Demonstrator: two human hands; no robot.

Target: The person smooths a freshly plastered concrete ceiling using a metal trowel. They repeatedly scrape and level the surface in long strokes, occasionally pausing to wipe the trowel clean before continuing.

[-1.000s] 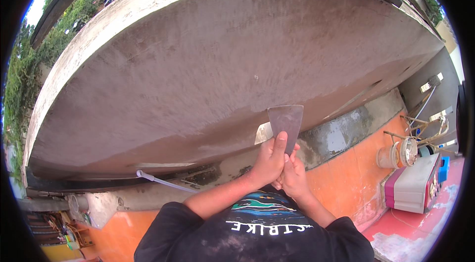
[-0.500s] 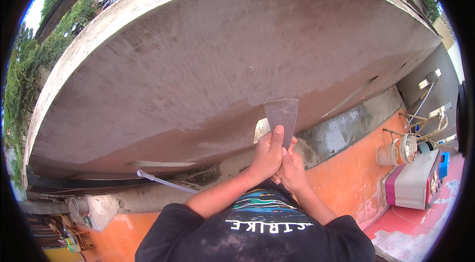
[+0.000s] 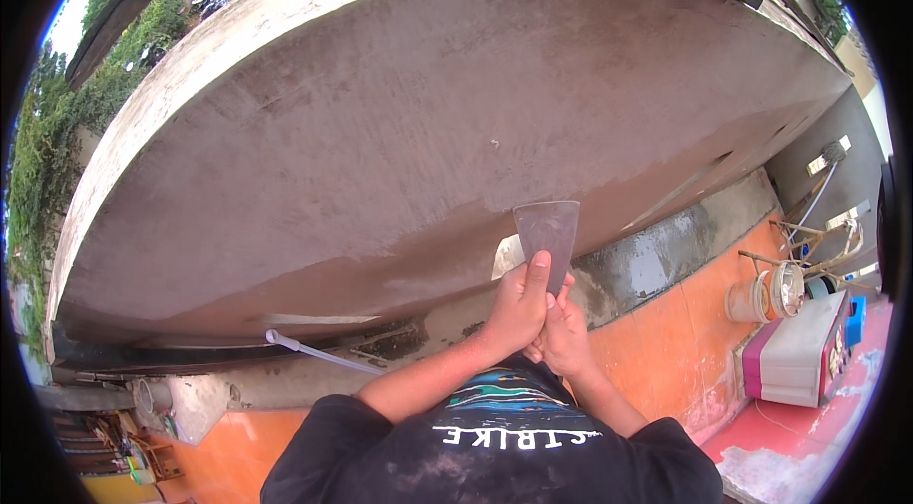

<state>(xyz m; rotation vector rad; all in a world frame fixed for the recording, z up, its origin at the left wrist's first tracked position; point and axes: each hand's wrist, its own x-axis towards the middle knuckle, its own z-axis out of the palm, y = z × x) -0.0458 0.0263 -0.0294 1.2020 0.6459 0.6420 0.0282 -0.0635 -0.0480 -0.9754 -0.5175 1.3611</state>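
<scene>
A putty knife (image 3: pixel 549 226) with a wide, flared grey blade points away from me in front of the plastered wall (image 3: pixel 380 124). My left hand (image 3: pixel 519 311) is closed on its lower part, thumb laid along the face. Close against it on the right, my right hand (image 3: pixel 563 336) is closed round the same tool, with fingertips showing beside the blade. Both hands hide the handle. The wall is grey-brown, with a darker, damp-looking band along its lower part. I cannot tell whether the blade touches it.
A pale pole (image 3: pixel 319 350) lies left of my forearm. Orange tiled floor (image 3: pixel 656 338) borders a wet grey strip (image 3: pixel 647 261) below the wall. At right stand buckets (image 3: pixel 745 300) and a white-and-purple box (image 3: pixel 789 352). A dark beam (image 3: pixel 128 5) crosses the upper left.
The whole view has shifted slightly, with the wall and putty knife a little lower and farther right in the picture. Both hands keep the same grip.
</scene>
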